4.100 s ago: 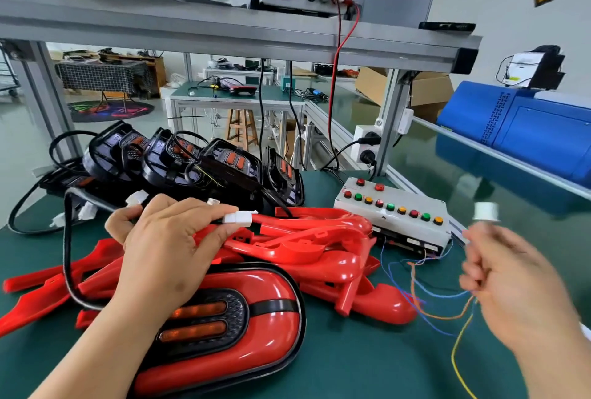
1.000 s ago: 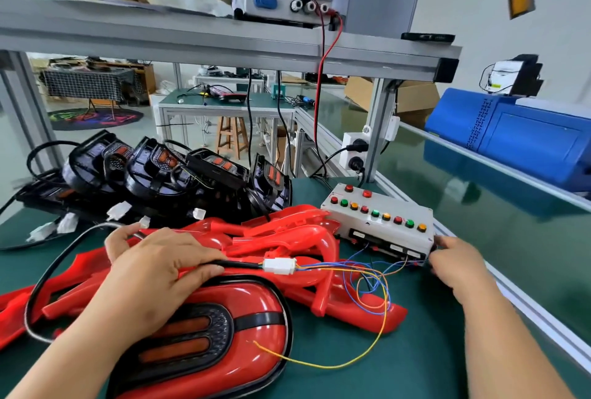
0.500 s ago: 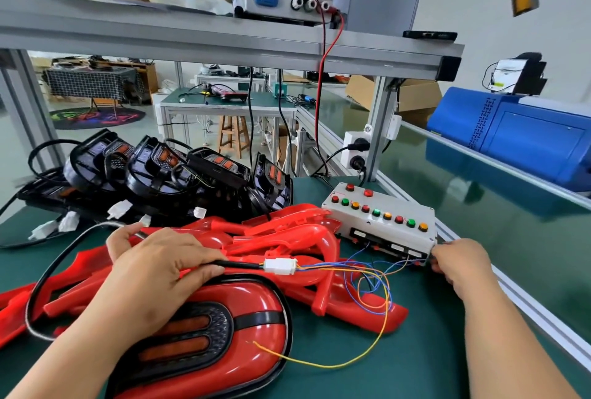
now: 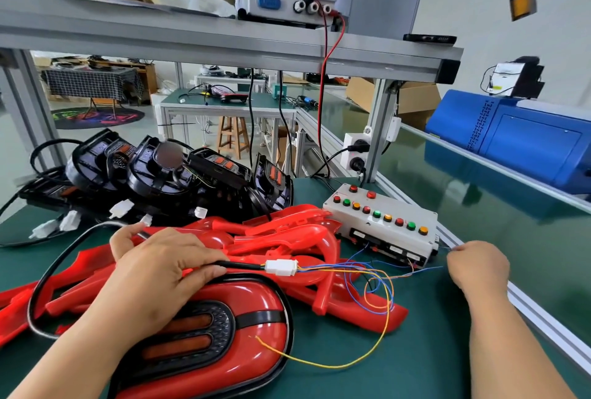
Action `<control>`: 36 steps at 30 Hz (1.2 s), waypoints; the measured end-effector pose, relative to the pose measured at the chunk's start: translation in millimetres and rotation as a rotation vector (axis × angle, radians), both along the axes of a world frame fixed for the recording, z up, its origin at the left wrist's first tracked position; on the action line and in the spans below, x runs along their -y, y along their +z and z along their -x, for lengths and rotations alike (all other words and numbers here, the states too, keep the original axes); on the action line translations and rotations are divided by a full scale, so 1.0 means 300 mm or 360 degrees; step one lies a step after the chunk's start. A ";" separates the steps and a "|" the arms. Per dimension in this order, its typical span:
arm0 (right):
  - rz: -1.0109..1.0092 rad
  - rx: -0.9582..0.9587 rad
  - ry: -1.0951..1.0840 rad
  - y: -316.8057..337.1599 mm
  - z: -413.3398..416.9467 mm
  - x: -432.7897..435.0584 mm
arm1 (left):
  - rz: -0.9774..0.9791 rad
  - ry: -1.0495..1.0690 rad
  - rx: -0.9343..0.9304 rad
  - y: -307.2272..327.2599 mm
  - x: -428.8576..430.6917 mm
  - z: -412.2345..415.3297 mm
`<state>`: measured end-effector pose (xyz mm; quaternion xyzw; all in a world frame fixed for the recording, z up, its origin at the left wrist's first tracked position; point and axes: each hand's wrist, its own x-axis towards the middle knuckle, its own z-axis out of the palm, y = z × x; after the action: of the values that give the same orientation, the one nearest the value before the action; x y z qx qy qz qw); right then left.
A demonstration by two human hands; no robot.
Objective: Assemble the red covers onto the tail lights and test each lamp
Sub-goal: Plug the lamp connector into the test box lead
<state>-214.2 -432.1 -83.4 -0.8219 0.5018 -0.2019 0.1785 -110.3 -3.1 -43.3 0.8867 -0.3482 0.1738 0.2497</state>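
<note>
The left hand lies on the top edge of the tail light (red cover already on). Its fingers bend over the black cable and the thumb presses it from behind. A white plug sits just past the fingertips. The right hand is curled beside the button box, pinching one of the thin wires. The light lies on the green table, before loose red covers.
</note>
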 end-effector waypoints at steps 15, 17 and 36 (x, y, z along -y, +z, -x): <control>0.0035 -0.0569 0.0172 0.052 -0.001 -0.048 | 0.0014 -0.0004 0.0042 -0.008 0.003 -0.003; 0.0029 -0.0615 0.0202 0.054 -0.007 -0.061 | 0.0015 -0.0009 0.0037 -0.006 0.003 -0.002; 0.0266 -0.0076 0.0387 0.052 -0.031 -0.116 | 0.0020 0.0232 -0.0002 0.012 0.005 0.020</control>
<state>-204.8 -397.4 -67.9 -0.8932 0.3840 -0.2003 0.1208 -116.2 -4.6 -39.6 0.9082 -0.2816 0.1930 0.2422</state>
